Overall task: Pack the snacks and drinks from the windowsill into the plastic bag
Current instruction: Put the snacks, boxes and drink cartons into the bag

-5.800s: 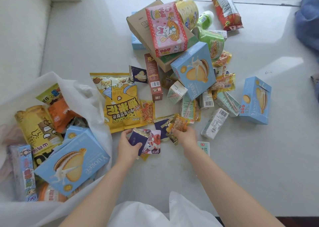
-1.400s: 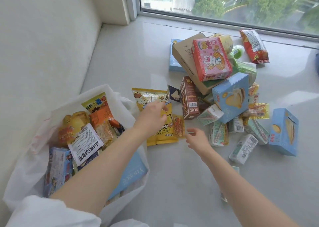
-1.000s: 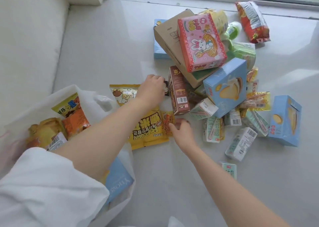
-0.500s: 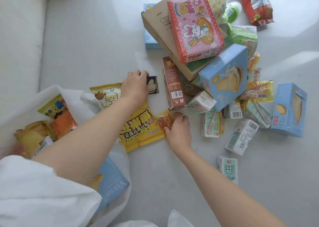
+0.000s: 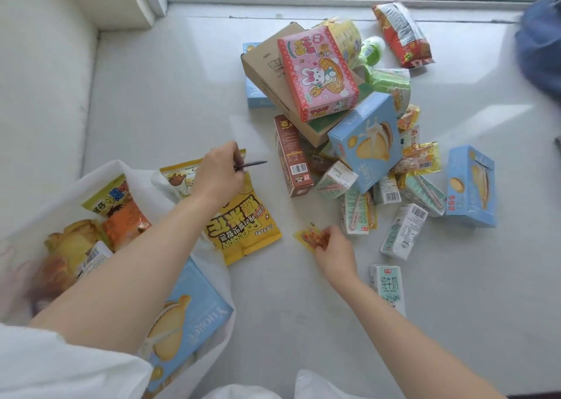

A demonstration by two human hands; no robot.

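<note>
White plastic bag [image 5: 45, 192] gapes at about eight o'clock on the windowsill [image 5: 170, 95], already holding packets and a blue biscuit box. The left hand [image 5: 217, 177], nearer to it over the yellow popcorn bag [image 5: 243, 231], pinches a thin dark sachet [image 5: 253, 164] seen edge-on, its long axis pointing toward three o'clock. At five o'clock from that hand the right hand [image 5: 332, 251] pinches a small orange snack packet [image 5: 309, 236] lifted off the sill, so I'd judge both carry toward eight o'clock.
</note>
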